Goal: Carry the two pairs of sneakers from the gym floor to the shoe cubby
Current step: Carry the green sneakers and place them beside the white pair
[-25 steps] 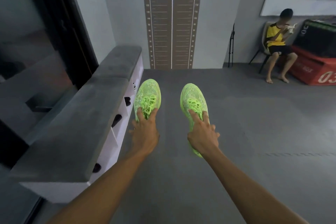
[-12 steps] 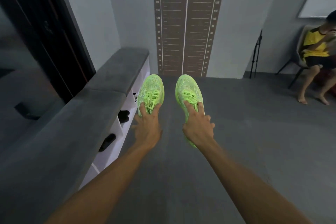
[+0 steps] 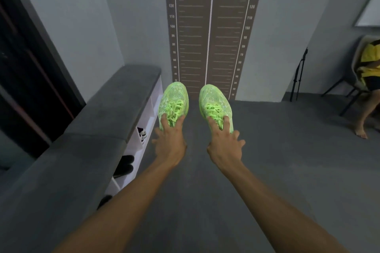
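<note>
Two neon-green sneakers were held out in front of the person, toes pointing away, side by side with a gap between them and lifted above the grey gym floor (image 3: 287,170). The left sneaker (image 3: 173,100) was gripped at its opening by the left hand (image 3: 169,146), with fingers (image 3: 163,119) curled in over the laces. The right sneaker (image 3: 214,102) was gripped the same way by the right hand (image 3: 225,148), two fingers hooked into the laced opening and the others spread to the side. Both arms were stretched forward, bare to the elbow. No brand mark could be read on either shoe.

Just left of the left sneaker stood the shoe cubby (image 3: 153,104), a white unit of open compartments under a long grey padded top (image 3: 92,129). A white-and-dark pair of shoes (image 3: 141,133) sat in one compartment, and dark shoes (image 3: 124,165) filled a compartment nearer the person.

Beyond the sneakers, on the wall, hung a tall brown height chart (image 3: 211,26) with white tick marks and numbers running in tens, from about 10 near the floor up to about 150 at the top edge. To the far right of the sneakers, a seated person (image 3: 370,68) in a yellow top and dark shorts sat barefoot on a chair, only partly in view. A black folded stand (image 3: 299,74) leaned against the wall between the chart and that chair.
</note>
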The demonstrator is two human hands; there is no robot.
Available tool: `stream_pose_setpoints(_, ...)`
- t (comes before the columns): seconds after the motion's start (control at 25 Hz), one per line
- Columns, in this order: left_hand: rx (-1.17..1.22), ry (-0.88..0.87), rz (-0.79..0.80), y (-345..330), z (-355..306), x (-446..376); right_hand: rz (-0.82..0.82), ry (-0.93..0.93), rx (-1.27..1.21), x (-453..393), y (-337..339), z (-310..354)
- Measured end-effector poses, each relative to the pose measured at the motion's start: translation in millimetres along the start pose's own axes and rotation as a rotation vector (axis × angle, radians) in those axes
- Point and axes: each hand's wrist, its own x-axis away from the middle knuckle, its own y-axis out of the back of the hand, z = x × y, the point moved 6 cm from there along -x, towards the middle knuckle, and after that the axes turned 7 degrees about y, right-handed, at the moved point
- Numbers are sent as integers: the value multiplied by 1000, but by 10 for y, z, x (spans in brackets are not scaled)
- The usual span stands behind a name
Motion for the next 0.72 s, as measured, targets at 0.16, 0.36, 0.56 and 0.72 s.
stream_pose_setpoints(0.16, -15, -9, 11, -262, -245, -1151, 27, -11, -5, -1221, -225, -114)
stream_pose_setpoints(0.36, -12, 65, 25, -739, -537, -2718, 42, 44, -78, -2959, -447, -196)
stream_pose_setpoints(0.56, 15, 181, -1, -851, -819, -4167, 80, 147, -95, -4587, -479, 40)
stream_pose_setpoints(0.72, 33, 240, -45, -961, -797, -5331, 90, 241, -100, -5787, -702, 421)
